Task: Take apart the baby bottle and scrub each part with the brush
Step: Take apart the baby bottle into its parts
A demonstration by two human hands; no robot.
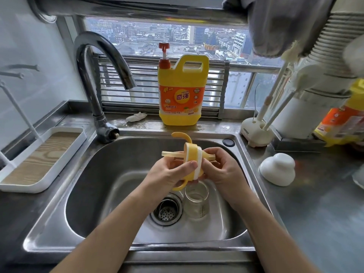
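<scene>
Above the sink [82, 182], the left hand [169, 174] grips the yellow bottle collar [194, 154]; the right hand [222, 170] pinches its nipple [209, 156]. The glass bottle [197, 200] lies below, beside the drain [167, 209].

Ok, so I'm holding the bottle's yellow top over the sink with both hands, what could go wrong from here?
1. The glass bottle body stands in the sink just below your hands. If the yellow handled collar slips from your left hand, it could hit or topple the glass.
2. Your right hand pinches the spout. Pulled hard, it or the straw may pop free and drop beside the drain strainer.
</scene>
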